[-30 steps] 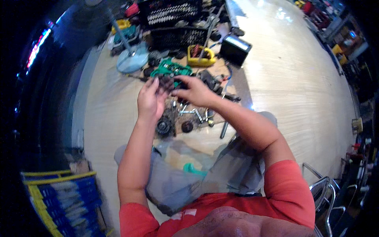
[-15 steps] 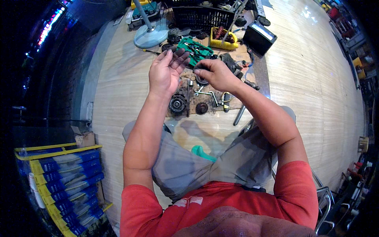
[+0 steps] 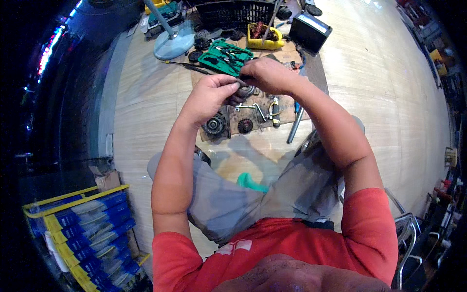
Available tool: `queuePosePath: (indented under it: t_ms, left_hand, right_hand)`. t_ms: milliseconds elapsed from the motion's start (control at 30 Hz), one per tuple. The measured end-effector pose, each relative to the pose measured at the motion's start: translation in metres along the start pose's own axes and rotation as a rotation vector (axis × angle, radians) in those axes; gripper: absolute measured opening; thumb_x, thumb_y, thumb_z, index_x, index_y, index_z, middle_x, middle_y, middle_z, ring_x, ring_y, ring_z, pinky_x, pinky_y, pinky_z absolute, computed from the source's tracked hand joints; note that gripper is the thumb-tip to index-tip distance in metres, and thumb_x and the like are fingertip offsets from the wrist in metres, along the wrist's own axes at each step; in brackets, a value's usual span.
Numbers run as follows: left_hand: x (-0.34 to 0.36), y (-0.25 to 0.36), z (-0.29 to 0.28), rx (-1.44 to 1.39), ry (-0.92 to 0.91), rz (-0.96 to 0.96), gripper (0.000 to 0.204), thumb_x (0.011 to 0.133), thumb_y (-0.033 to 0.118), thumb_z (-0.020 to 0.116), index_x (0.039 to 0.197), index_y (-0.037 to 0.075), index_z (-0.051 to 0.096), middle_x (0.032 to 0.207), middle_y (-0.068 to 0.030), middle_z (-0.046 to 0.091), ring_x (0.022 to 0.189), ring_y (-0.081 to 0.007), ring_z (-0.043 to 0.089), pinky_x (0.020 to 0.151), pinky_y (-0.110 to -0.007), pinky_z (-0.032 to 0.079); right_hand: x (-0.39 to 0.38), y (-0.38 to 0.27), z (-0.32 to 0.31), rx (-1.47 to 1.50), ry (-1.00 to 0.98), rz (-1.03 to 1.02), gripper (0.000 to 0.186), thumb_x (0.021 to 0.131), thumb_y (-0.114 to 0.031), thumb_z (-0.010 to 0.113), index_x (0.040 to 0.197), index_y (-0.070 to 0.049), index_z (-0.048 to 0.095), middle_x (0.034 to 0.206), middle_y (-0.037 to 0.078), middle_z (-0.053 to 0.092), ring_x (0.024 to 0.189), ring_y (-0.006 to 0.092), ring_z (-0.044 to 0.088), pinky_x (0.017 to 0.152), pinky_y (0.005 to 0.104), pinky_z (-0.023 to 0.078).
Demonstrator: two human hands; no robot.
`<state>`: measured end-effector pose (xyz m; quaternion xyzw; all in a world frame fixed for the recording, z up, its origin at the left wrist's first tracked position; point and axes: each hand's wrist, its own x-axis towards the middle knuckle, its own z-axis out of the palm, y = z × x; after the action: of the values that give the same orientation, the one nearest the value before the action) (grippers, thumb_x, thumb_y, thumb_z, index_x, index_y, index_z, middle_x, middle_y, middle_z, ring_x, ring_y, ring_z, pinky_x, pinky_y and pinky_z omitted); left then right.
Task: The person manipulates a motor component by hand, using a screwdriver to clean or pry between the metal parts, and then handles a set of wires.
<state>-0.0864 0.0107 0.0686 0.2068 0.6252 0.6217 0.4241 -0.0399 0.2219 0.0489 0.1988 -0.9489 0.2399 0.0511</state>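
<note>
My left hand (image 3: 212,97) is closed, its thumb and darkened fingertips pinched together above the parts on the cardboard (image 3: 288,109). Close beside it my right hand (image 3: 271,76) is curled, with its fingertips mostly hidden. Whatever lies between the fingers is too small or covered to make out. Just beyond the hands an open green tool case (image 3: 208,59) holds several dark tools. Nearer me lie a round dark ribbed metal part (image 3: 214,125), a small toothed gear (image 3: 244,126), a bent metal wrench (image 3: 260,113) and pliers (image 3: 276,117).
A black battery (image 3: 309,32), a yellow cut-open container (image 3: 262,44) and a black crate (image 3: 236,14) stand at the back. The pale round stand base (image 3: 170,47) is far left. A metal bar (image 3: 293,130) lies right; a blue-and-yellow rack (image 3: 87,228) stands lower left.
My left hand has turned over from an open, spread palm to a pinch, moving slightly down. My right hand has shifted a little right and up. The view has tilted slightly.
</note>
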Motion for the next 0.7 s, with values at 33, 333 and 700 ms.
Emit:
queuePosePath:
  t_ms: [33,333,700]
  left_hand:
    - [0.003,-0.006,0.0,0.089,0.018,-0.012,0.021,0.095,0.01,0.055,0.109,-0.002,0.064,0.095,-0.0082,0.069,0.083,-0.0155,0.066,0.076,-0.032,0.054]
    - [0.011,-0.016,0.012,0.425,0.284,0.065,0.021,0.092,0.009,0.057,0.104,-0.004,0.068,0.083,-0.0068,0.069,0.072,-0.0127,0.062,0.067,-0.029,0.051]
    - [0.02,-0.016,0.01,-0.053,0.427,0.127,0.023,0.095,0.009,0.053,0.111,-0.005,0.061,0.095,-0.0103,0.068,0.078,-0.0158,0.066,0.066,-0.032,0.055]
  right_hand:
    - [0.0,-0.001,0.0,-0.021,0.029,0.005,0.015,0.082,-0.02,0.063,0.085,-0.005,0.063,0.083,0.017,0.065,0.083,0.0385,0.063,0.071,0.0485,0.049]
    - [0.0,-0.017,-0.008,-0.05,0.149,0.063,0.018,0.083,-0.023,0.063,0.083,-0.005,0.063,0.083,0.017,0.065,0.085,0.0384,0.063,0.075,0.0496,0.05]
    - [0.0,-0.041,0.002,0.28,0.293,0.241,0.021,0.085,-0.021,0.064,0.088,0.0,0.066,0.079,0.022,0.064,0.076,0.0383,0.064,0.067,0.0436,0.049]
